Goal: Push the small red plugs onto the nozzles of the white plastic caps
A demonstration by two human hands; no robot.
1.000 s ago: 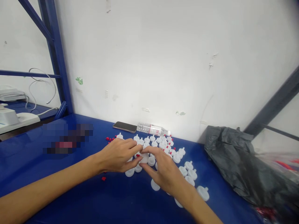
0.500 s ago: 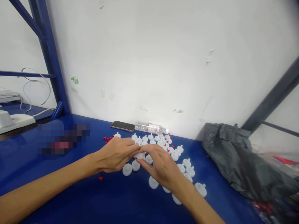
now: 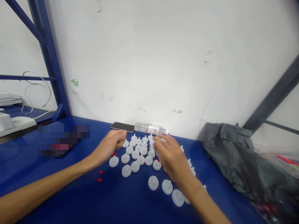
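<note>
Many white round plastic caps with a short nozzle (image 3: 126, 170) are spread over the blue table, several of them topped with a small red piece. My left hand (image 3: 114, 140), fingers curled together, hovers at the left end of the caps, above a few small red pieces (image 3: 114, 154). Whatever it pinches, if anything, is hidden. Over the right part of the caps is my right hand (image 3: 170, 153), its fingers bent downward and smeared by motion. Its fingertips hide some caps, and I cannot make out a held thing. Two more red pieces (image 3: 100, 172) lie nearer the left forearm.
A phone (image 3: 122, 127) and a plastic bottle on its side (image 3: 151, 128) lie against the white wall. A dark plastic bag (image 3: 230, 149) slumps on the right. At far left are a white power strip (image 3: 20, 124) and cables; a blurred-out patch covers the table's left.
My hands, earlier together around a white cap, have parted. The left has moved left and slightly up; the right has moved right and slightly up. More caps between them now show.
</note>
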